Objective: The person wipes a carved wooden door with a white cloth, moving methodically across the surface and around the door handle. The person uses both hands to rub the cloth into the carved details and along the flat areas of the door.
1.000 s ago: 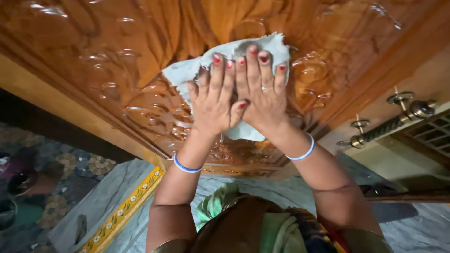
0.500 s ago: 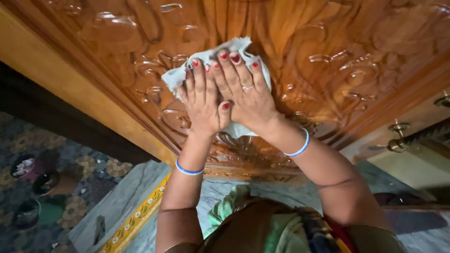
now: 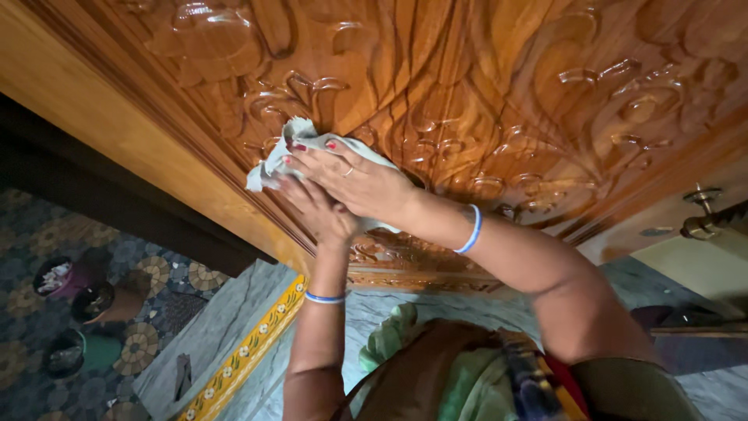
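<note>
My 2 hands press a pale cloth (image 3: 300,140) flat against the carved wooden door (image 3: 499,86). My right hand (image 3: 354,183) lies over my left hand (image 3: 319,212), fingers outstretched; the left seems to pinch the cloth's near edge.

We see warm, fairly bright light on the carved wooden door (image 3: 483,86), with glossy white glare streaks along its raised curves. The dark gap (image 3: 93,195) at left sits in deep shadow. Frame edges stretch and bend, and the brass handle (image 3: 713,218) looks perhaps slightly soft.
</note>
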